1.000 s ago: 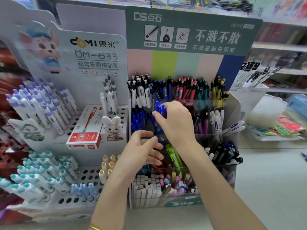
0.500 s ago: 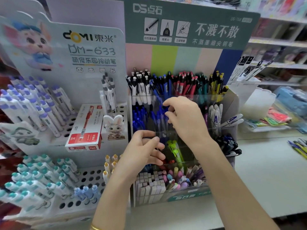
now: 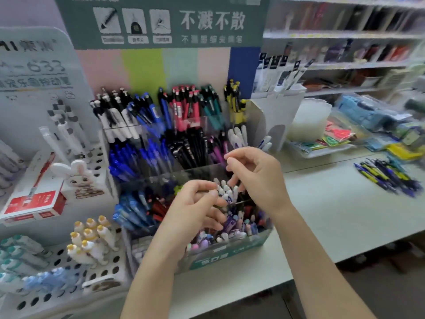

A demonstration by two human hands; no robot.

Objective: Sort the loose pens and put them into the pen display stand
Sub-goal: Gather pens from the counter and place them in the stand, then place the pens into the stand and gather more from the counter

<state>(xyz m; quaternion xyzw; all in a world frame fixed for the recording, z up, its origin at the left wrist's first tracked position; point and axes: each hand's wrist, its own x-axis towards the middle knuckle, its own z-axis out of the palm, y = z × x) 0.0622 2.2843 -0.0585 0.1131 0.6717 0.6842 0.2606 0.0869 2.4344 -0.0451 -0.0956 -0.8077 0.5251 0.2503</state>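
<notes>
Clear acrylic dividers split the pen display stand (image 3: 230, 252) into tiers of black, blue, red, green and yellow pens. The stand is on the pale table (image 3: 333, 215). Both hands hover over its lower front tiers. The left hand (image 3: 195, 210) has its fingers curled inward with thumb against forefinger; blur hides whether anything is pinched there. The right hand (image 3: 257, 176) has loosely curled fingers with nothing seen between them, its lower fingertips at a cluster of white-capped pens (image 3: 226, 192). The loose pens (image 3: 388, 178), blue, yellow and dark, lie in a heap on the table, well apart to the right.
</notes>
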